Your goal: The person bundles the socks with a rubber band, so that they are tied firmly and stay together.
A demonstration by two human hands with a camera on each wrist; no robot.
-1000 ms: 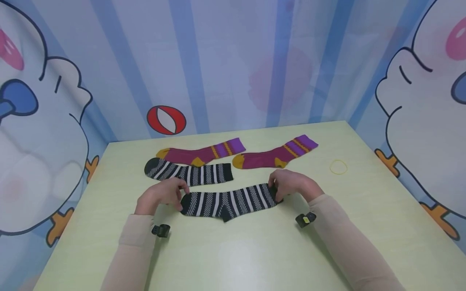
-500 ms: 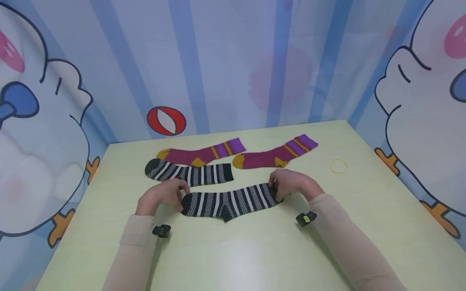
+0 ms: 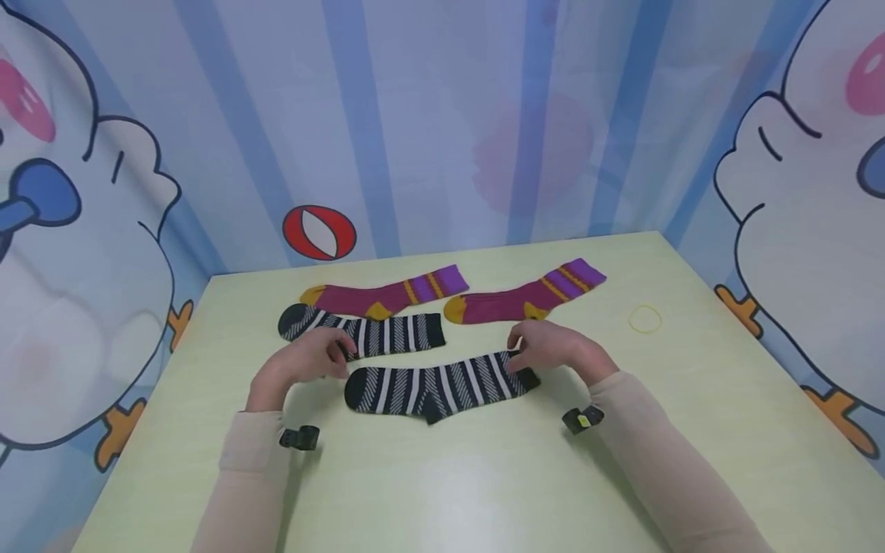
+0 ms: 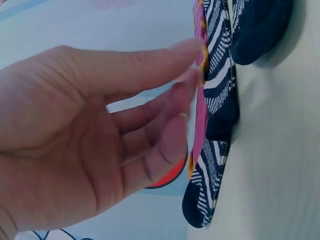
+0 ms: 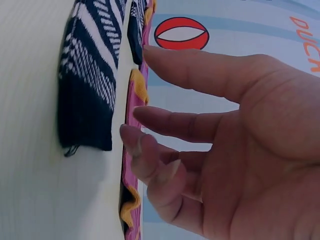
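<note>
A black-and-white striped sock (image 3: 449,388) lies flat on the table between my hands, toe left and cuff right. My left hand (image 3: 300,362) hovers by its toe with nothing in the fingers; the left wrist view shows the dark toe (image 4: 262,32) apart from the fingertips. Over the cuff end is my right hand (image 3: 549,346), thumb and fingers spread and holding nothing. In the right wrist view the dark cuff (image 5: 86,120) lies beyond the fingertips. Behind the left hand a matching striped sock (image 3: 397,334) lies flat, partly covered by that hand.
Two maroon socks with mustard toes and purple cuffs lie along the back, one at left (image 3: 359,298) and one at right (image 3: 498,305). A thin yellow ring, like a rubber band (image 3: 644,332), is on the right. A printed curtain (image 3: 442,138) stands behind the table (image 3: 449,491).
Both hands have let go of the near sock's ends. The left hand has moved slightly left and up from the toe; the right has risen off the cuff. The sock stays flat.
</note>
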